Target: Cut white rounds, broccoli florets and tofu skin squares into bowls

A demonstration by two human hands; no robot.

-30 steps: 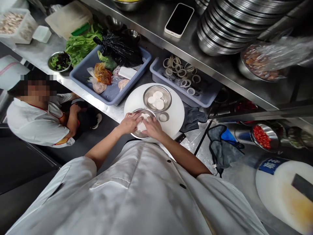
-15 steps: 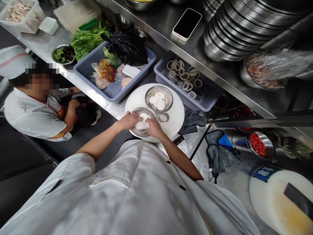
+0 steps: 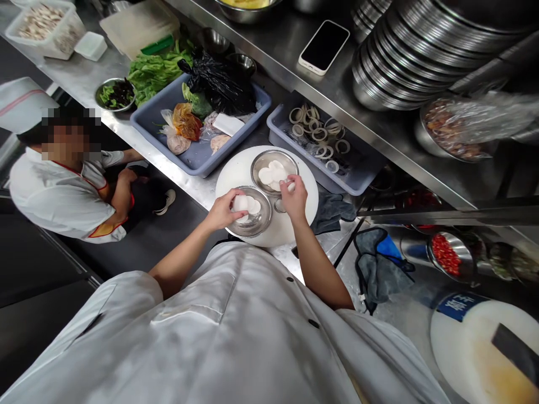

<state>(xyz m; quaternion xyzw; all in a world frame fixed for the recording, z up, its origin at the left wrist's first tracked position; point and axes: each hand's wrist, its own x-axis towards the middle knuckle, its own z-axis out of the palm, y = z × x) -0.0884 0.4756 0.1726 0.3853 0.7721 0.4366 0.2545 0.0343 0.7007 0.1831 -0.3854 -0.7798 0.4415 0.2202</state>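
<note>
White disc (image 3: 240,203) in left hand (image 3: 222,212), over the nearer bowl (image 3: 263,221)

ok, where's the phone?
Head view, upper right of centre: the phone lies on the steel shelf, beyond the right hand, left of the stacked bowls.

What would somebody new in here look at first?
Probably the left hand and right hand in the middle, holding white pieces at two metal bowls on a round white board. Next, perhaps the tall stack of silvery dishes on the upper-right shelf, or the bright red bits in a bowl at the right.
</note>
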